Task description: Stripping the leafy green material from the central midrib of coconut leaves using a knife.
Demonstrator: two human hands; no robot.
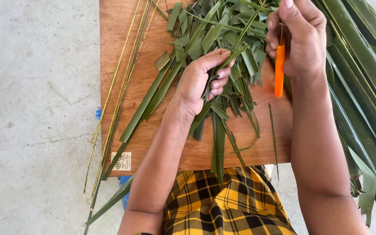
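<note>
Rough grey concrete floor [35,109] surrounds a smooth brown wooden board [127,48] under both hands. I see my left hand [199,80] curled around 1 long, flat green leaf strip [223,61], fingers folded over it. My right hand [299,37], just to its right, is closed on a small knife with a slim orange handle [279,69] hanging downward. Cut leaf pieces [223,26], narrow and pointed, are heaped beyond the left hand. Broad glossy fronds [362,87] lie right of my right hand. Yellow-and-black checked cloth [227,204] sits nearest me.
</note>
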